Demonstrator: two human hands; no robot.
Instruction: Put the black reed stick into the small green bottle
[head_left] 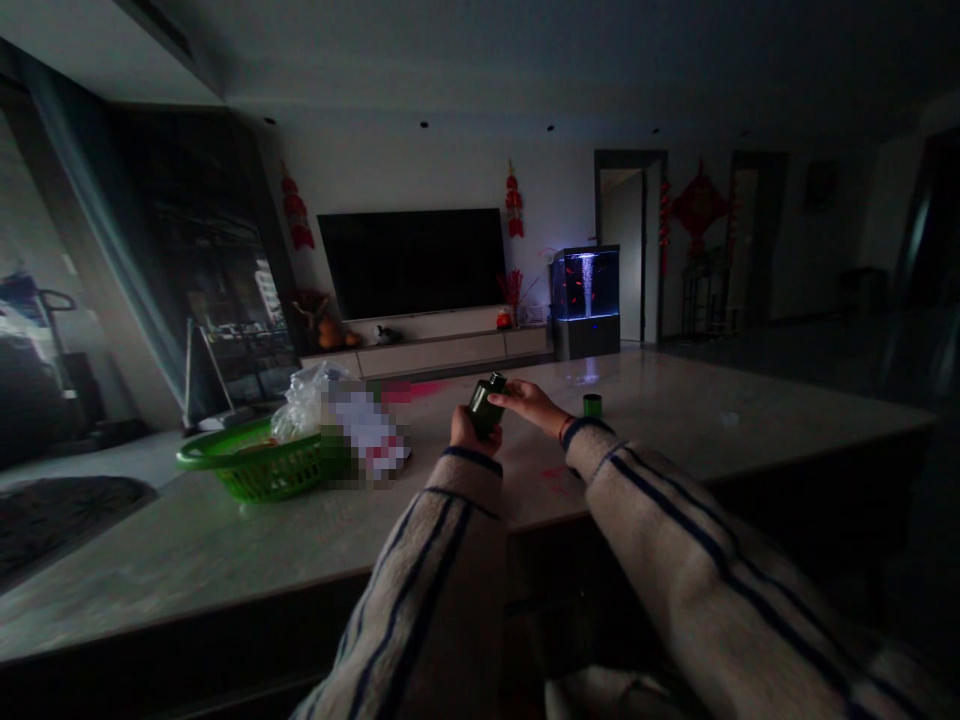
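Leaning bottle (485,408), top up-right; left hand (466,434) grips base, right hand (529,400) top.

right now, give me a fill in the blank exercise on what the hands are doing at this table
1. The left hand grips a dark ____.
2. The right hand touches its ____.
3. The small cylinder standing on the table is coloured ____.
Missing words: bottle, top, green.

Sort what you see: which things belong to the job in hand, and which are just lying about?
In hand: dark bottle, in left hand, right hand at its top; perhaps the small green cylinder.
Lying about: green basket, plastic bag, fish tank.
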